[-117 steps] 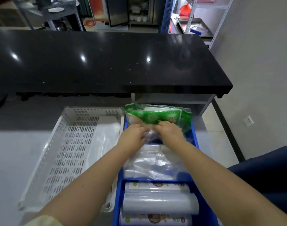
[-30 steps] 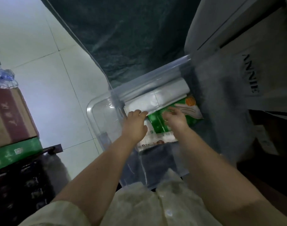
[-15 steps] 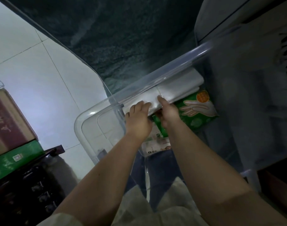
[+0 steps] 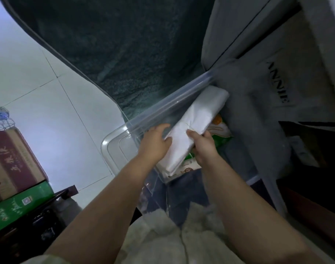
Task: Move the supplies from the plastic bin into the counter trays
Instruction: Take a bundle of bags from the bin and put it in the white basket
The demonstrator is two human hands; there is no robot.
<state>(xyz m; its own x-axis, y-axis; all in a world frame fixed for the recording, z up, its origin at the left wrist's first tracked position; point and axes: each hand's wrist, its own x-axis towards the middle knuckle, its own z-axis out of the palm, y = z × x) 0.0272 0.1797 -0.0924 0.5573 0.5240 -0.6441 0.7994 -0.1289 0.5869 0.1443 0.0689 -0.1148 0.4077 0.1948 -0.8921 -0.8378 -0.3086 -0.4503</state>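
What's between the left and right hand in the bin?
A white pack, per the head view: left hand holds one edge, right hand the other. A green pack shows beneath it.

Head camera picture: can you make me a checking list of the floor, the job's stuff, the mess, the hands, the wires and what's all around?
Surface: pale tiled floor.
Job's things: white packet slanted inside the clear plastic bin; green packet beneath it.
Clutter: maroon box stacked on green box, at the left.
Hands: right hand pinches the white packet; left hand touches its left edge, grip unclear.
Cables: nothing seen.
Surroundings: dark panel beyond the bin; cardboard box lettered ANNIE at the right.
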